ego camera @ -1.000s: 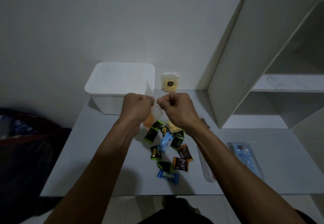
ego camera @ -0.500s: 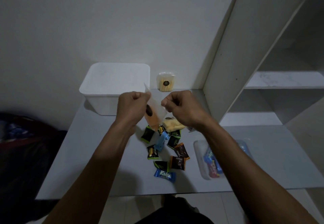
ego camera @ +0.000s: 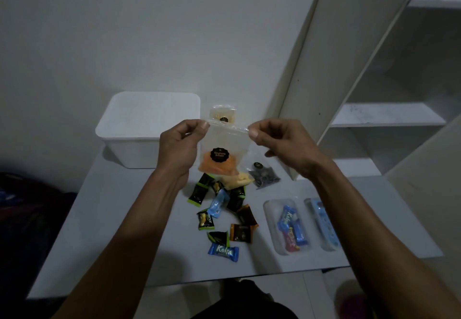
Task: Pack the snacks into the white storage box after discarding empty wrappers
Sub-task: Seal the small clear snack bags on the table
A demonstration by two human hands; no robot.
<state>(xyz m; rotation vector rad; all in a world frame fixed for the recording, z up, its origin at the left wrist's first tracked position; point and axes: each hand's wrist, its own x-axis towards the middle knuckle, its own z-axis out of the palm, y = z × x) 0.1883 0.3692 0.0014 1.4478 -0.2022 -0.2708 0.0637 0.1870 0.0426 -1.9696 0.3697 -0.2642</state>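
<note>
Nearest the table's front edge, a blue wrapped candy marked "Kalpa" is seen, with a loose scatter of small wrapped snacks in black-and-green, brown-and-orange and pale blue spread just behind it. To their right, a clear plastic tray is laid flat, holding blue and red wrapped bars, and a second clear tray with a pale blue item is set just beside it. Further back, a small clear bag of dark pieces and a bag of pale yellow pieces are rested on the table. Above the scatter, a clear zip bag with orange contents and a round dark label is held up off the table: its top left corner is pinched by the left hand and its top right corner by the right hand, the top edge being stretched between them. Behind the bag, another small labelled packet is stood near the wall. At the far left of the table, the white storage box is placed, well apart from the trays. A white shelf unit is leaned at the right.
</note>
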